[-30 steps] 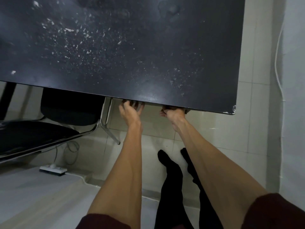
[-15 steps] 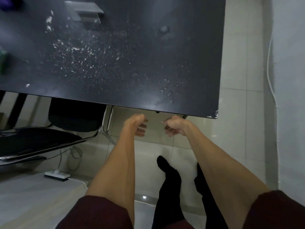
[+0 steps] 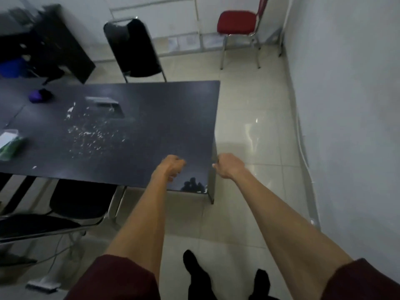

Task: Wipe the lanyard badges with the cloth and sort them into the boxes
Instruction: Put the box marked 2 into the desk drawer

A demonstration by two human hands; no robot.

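Left hand (image 3: 171, 166) hovers over the table (image 3: 162, 118) corner, fingers curled on nothing; right hand (image 3: 228, 166) is curled at the table's side edge, gripping it or not I cannot tell. Best step left first: the purple lump, likely the cloth (image 3: 39, 96), and a clear box (image 3: 103, 102) lie well away. The badges (image 3: 9, 145) may be that blurred green-white shape cut off far left

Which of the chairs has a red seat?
The corner chair, at far right. The far chair behind the table and the near chair tucked under its edge are both black.
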